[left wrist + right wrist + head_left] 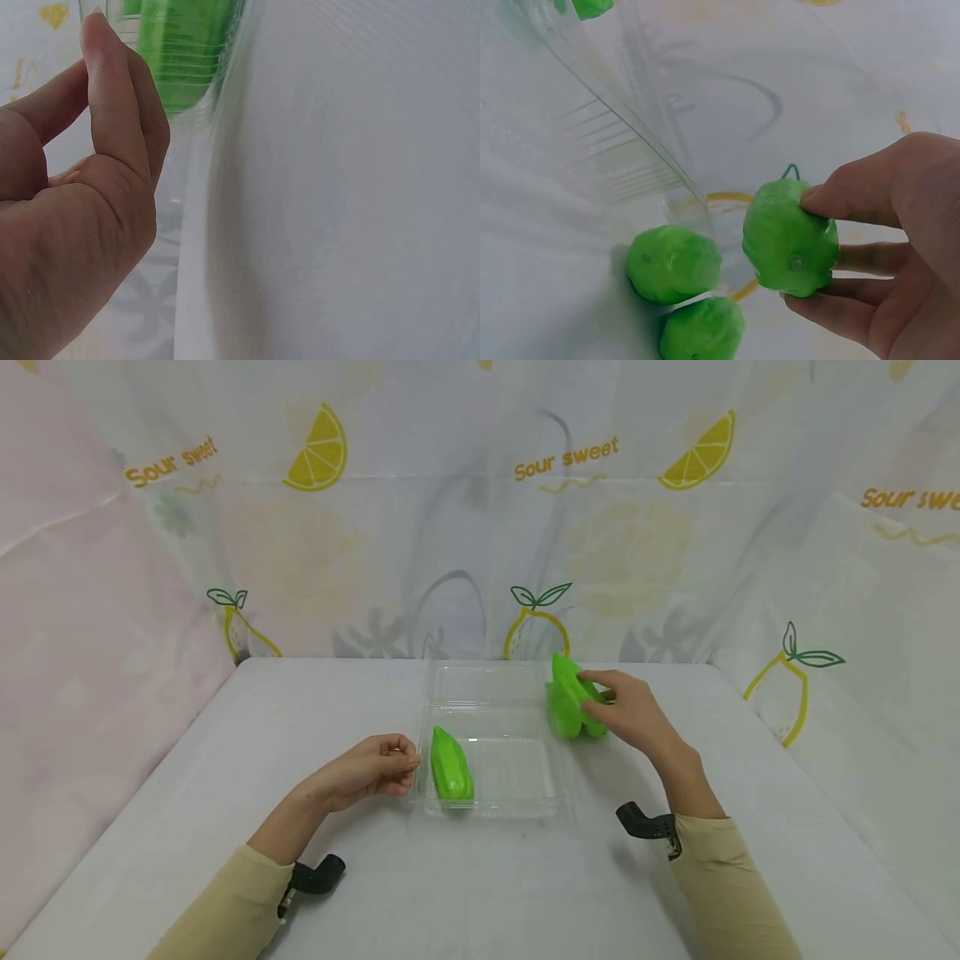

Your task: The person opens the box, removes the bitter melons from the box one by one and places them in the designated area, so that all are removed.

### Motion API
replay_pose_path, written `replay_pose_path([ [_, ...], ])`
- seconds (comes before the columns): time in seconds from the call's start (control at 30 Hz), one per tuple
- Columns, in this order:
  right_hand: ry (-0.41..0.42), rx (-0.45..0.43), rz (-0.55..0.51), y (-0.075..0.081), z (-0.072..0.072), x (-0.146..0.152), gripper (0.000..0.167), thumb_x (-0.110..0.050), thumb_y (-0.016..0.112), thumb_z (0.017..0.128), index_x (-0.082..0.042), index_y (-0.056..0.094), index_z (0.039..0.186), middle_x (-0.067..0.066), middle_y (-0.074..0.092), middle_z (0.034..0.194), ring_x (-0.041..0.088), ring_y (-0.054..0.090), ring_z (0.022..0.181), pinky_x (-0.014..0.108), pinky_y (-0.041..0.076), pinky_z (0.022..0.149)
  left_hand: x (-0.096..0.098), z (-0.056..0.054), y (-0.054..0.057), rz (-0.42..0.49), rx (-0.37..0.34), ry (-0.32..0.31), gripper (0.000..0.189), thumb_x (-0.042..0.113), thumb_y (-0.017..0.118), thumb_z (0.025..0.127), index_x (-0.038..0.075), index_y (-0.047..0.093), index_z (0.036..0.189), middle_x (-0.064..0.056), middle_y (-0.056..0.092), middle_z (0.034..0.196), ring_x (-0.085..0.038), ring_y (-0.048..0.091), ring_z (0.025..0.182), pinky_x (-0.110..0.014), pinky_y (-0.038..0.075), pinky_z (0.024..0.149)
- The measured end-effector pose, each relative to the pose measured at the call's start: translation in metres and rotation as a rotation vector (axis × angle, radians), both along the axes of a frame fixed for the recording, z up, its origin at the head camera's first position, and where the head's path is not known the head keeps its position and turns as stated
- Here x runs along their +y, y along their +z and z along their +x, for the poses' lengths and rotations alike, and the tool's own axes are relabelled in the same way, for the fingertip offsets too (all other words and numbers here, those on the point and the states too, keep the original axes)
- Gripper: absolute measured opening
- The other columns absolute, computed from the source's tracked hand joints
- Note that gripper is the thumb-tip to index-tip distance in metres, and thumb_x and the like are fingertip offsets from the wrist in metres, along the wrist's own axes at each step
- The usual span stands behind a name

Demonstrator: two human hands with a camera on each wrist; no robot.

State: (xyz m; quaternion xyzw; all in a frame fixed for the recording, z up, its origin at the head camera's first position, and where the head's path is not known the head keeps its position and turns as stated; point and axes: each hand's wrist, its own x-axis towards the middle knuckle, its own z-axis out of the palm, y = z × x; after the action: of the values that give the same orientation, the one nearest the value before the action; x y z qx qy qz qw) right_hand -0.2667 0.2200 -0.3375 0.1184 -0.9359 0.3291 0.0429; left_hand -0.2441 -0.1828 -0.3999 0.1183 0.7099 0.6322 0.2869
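A clear plastic clamshell box (pixel 517 768) lies with its lid (pixel 487 683) folded back. One green bitter melon (pixel 452 767), pointed at its far end, lies along the left side of the box. My left hand (pixel 367 772) pinches the box's left rim between thumb and fingers. To the right of the box, my right hand (pixel 633 706) grips another bitter melon (pixel 789 238) between thumb and fingers. Two more bitter melons, one on the left (pixel 673 264) and one nearer (pixel 702 330), lie close together beneath the held one, their blunt, knobbly ends showing in the right wrist view.
A white cloth covers the table (pixel 495 885). Behind it hangs a printed curtain (pixel 450 527) with lemon drawings, and more cloth closes off both sides. Black wrist mounts (pixel 318 874) stick out from both beige sleeves (pixel 735 877).
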Motion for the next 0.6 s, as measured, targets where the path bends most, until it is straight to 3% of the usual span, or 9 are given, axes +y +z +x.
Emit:
replay_pose_path([
  [0.6,-0.111,0.025,0.013,-0.005,-0.005,0.021,0.05,-0.022,0.056,0.096,-0.011,0.051,0.144,0.018,0.047,0.151,0.046,0.054,0.126,0.055,0.052,0.095,0.0,0.0,0.001,0.006,0.0,0.0,0.014,0.017,0.059,0.1,0.005,0.051,0.101,0.0,0.058,0.08,-0.008,0.058,0.07,-0.017,0.057,0.065],
])
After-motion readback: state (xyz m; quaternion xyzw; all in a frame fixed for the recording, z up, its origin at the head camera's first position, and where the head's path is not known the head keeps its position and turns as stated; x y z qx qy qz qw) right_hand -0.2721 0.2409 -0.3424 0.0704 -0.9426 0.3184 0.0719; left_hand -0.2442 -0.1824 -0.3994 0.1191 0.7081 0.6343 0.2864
